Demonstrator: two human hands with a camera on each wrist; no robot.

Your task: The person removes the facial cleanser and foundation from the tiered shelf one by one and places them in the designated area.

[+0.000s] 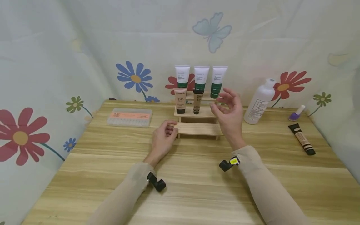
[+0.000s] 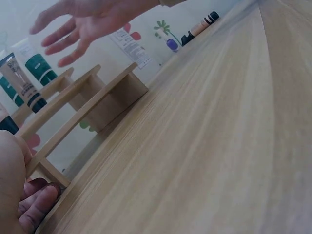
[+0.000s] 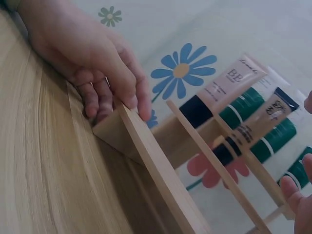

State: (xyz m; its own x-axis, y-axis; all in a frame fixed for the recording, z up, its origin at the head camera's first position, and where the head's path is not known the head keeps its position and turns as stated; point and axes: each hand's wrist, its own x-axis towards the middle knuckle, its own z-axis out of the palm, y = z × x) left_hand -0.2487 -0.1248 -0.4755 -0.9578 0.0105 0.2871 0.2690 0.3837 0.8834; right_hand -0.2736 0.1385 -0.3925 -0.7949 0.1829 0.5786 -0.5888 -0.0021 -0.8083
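A stepped wooden display stand (image 1: 199, 128) is at the back of the table. My left hand (image 1: 164, 136) grips the left end of its lowest step, thumb and forefinger on the board and the other fingers curled beside it. On the middle step stand a pink BB cream tube (image 1: 180, 101) and a slimmer tan tube with black ends (image 1: 197, 102). Three white-and-green tubes (image 1: 201, 76) stand upright on the top step. My right hand (image 1: 232, 115) hovers by the stand's right end, below the rightmost green tube, fingers loosely spread and holding nothing.
Left of the stand lies a flat clear case (image 1: 129, 122) with an orange label. To the right are a white pump-less bottle (image 1: 259, 101), a purple nail polish bottle (image 1: 295, 115) and a lying black-and-tan tube (image 1: 302, 139). A flowered curtain (image 1: 157, 37) hangs behind the table.
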